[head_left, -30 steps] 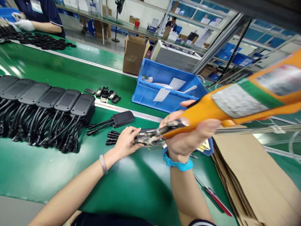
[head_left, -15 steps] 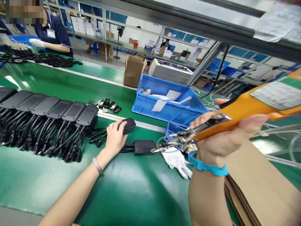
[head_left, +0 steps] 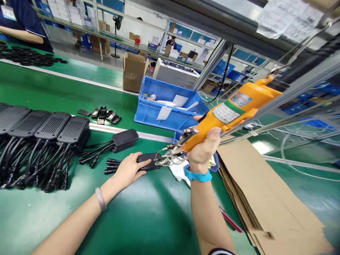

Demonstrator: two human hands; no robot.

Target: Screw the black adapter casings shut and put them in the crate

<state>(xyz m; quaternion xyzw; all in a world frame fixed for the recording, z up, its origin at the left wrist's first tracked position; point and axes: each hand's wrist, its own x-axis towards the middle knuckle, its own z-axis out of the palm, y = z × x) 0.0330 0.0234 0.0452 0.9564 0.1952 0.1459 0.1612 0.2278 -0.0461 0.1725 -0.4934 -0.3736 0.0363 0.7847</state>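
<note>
We count at least four black adapters [head_left: 51, 125] rowed, two loose adapters [head_left: 124, 139], one orange driver [head_left: 233, 109], two blue bins [head_left: 159, 118], one cardboard box [head_left: 132, 72].

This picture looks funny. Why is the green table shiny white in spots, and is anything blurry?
Head view: light glares off the glossy green conveyor belt beside the brown cardboard sheets; the bottom right corner is blurred; the orange power tool is sharp.

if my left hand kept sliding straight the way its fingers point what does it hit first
The left hand rests on the black adapter. Pushed further along that line, it would likely meet the metal tip of the orange tool in the right hand, though depth is unclear.
</note>
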